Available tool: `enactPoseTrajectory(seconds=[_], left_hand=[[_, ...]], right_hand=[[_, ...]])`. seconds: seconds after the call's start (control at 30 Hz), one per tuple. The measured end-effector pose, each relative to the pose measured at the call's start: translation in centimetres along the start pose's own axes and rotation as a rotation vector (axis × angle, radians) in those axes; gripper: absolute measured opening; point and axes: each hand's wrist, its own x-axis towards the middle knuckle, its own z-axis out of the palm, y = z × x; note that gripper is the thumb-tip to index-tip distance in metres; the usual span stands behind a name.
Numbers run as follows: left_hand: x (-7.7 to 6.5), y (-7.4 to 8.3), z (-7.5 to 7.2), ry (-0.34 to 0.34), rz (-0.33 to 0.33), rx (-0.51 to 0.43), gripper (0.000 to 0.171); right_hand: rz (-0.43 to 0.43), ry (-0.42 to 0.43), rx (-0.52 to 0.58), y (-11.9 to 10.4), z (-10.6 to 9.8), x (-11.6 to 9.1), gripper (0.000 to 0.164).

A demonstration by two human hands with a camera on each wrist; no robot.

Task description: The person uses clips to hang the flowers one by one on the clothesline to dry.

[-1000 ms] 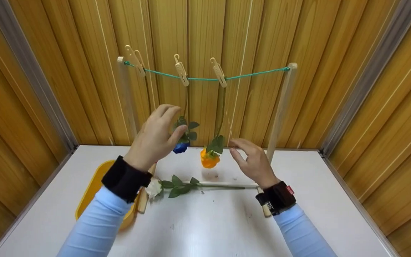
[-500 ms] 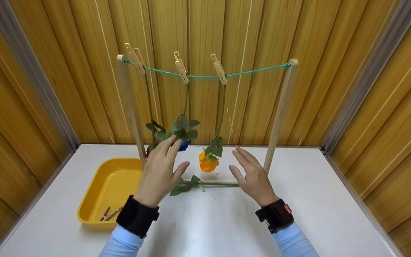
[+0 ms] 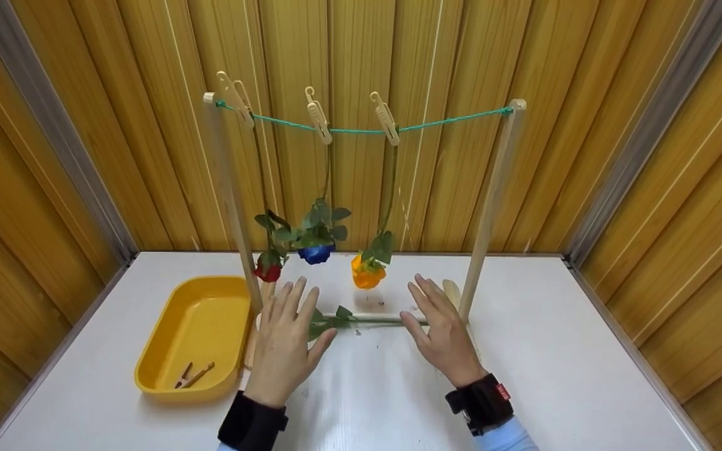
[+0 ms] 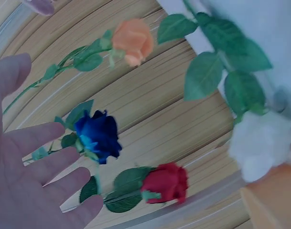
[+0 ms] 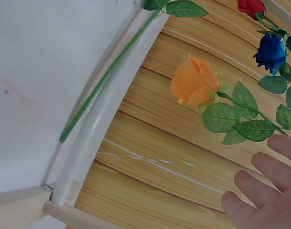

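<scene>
Three roses hang head down from a green line (image 3: 358, 131), each stem held by a beige clothespin (image 3: 385, 119): a red rose (image 3: 267, 270), a blue rose (image 3: 317, 252) and a yellow-orange rose (image 3: 368, 273). On the table lies a white rose (image 4: 262, 145), its green stem (image 3: 380, 322) pointing right; in the head view its bloom is hidden behind my left hand (image 3: 286, 341). That hand has fingers extended and holds nothing. My right hand (image 3: 442, 332), also with fingers extended and nothing in it, is near the stem's cut end.
A wooden frame with a left post (image 3: 232, 207) and a right post (image 3: 492, 213) carries the line. Left of it stands a yellow tray (image 3: 204, 326) with a small brown clothespin (image 3: 198, 376) inside. Wood-patterned walls (image 3: 461, 188) enclose the white table (image 3: 555, 376).
Both hands have come down from beside the hanging roses toward the table, the left one furthest. The red rose and the tray's contents have come into sight from behind the left hand and arm.
</scene>
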Motion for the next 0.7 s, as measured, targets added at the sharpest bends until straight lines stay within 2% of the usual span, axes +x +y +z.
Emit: enactPoseTrajectory(seconds=[0.2,0.37,0.53,0.7], left_hand=[[-1.7,-0.1,1.9,-0.066,-0.096,-0.034,0.07],[-2.9,-0.5,3.1,-0.141,-0.154,-0.015,0.071],[-3.1,-0.6,3.6,-0.188,-0.187,-0.008,0.071],[-3.1,-1.1,3.7,-0.179,-0.204,-0.014,0.068]], right_hand=[[0.042,0.012,0.017,-0.3,1.5,-1.3,0.052],[0.088,0.003,0.045,-0.6,2.6,-2.4,0.051],[0.122,-0.027,0.039,-0.6,3.3,-3.2,0.051],[0.128,-0.059,0.051,-0.8,4.2,-3.6,0.051]])
